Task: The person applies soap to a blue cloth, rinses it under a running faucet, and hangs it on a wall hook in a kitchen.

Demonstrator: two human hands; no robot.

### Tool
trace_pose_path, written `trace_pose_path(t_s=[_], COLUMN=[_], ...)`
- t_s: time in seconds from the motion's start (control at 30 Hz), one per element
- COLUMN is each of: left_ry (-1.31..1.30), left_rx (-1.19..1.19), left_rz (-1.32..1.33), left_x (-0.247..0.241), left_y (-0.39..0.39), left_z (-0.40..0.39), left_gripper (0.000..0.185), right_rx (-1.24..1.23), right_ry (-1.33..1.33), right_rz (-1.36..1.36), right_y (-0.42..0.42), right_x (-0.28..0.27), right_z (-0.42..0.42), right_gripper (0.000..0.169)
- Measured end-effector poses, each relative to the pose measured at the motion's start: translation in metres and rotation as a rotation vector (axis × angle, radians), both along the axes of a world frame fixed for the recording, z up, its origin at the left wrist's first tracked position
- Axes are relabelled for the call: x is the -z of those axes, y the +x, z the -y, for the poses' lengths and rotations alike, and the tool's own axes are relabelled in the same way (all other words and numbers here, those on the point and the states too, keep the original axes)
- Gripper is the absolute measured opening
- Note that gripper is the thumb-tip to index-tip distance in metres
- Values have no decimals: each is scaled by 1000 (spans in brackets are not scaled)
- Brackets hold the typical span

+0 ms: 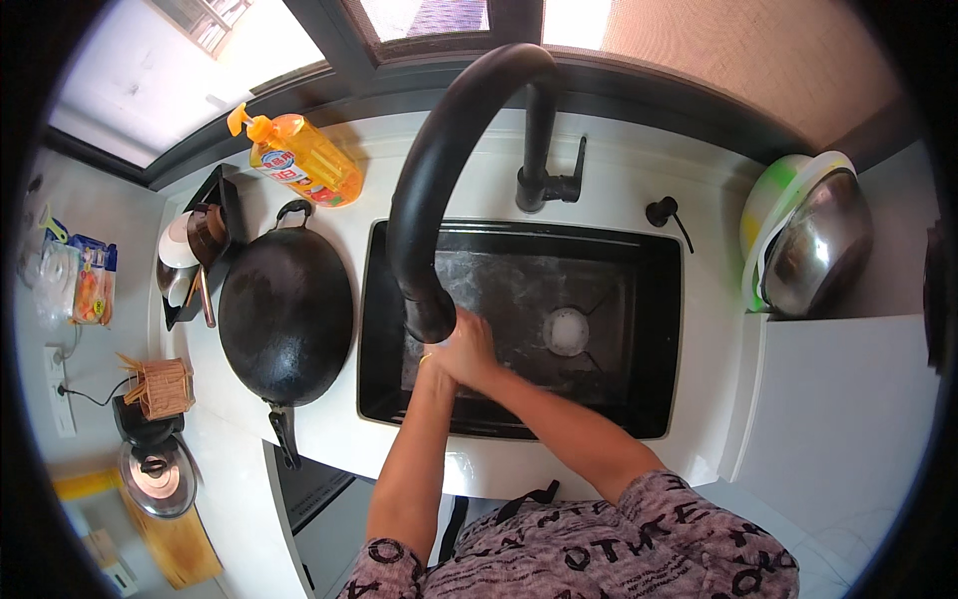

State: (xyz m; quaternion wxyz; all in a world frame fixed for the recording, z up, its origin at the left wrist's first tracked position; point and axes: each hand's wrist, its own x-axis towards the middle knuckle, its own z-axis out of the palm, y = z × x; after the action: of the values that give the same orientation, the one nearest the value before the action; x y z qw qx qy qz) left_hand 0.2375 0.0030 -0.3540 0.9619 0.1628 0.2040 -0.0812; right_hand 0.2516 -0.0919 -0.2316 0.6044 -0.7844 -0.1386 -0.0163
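My two hands meet under the outlet of the tall black gooseneck faucet (pixel 419 224), over the left part of the black sink (pixel 651 337). My right hand (pixel 471 350) lies against my left hand (pixel 440 365), and its fingers run behind the faucet head. Most of my left hand is hidden by the faucet head and the right hand, with a yellow band showing near its wrist. Whether anything is between the palms cannot be seen. White foam covers the round drain (pixel 566 332), and pale wet streaks mark the sink floor.
A black wok (pixel 287 318) rests upside down left of the sink. Behind it stand an orange pump bottle of dish soap (pixel 318 165) and a black rack (pixel 228 187) with bowls. A metal bowl (pixel 819 243) leans against basins at right. The faucet lever (pixel 580 165) points up.
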Motion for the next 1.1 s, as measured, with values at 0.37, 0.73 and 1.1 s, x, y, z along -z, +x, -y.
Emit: trace_pose_path(t_s=[0.37, 0.73, 1.1], left_ry=[-227, 343, 1413], left_rx=[31, -92, 168], left_rz=[1, -2, 220], left_x=[26, -87, -142], left_y=[-12, -21, -1], left_z=[-2, -24, -23], left_gripper=[38, 44, 43], right_rx=[-61, -169, -493], right_ry=[-106, -114, -190], right_rz=[6, -412, -855], right_y=[-14, 67, 65], right_x=[-12, 88, 57], right_z=[3, 90, 91], right_gripper=[24, 32, 84])
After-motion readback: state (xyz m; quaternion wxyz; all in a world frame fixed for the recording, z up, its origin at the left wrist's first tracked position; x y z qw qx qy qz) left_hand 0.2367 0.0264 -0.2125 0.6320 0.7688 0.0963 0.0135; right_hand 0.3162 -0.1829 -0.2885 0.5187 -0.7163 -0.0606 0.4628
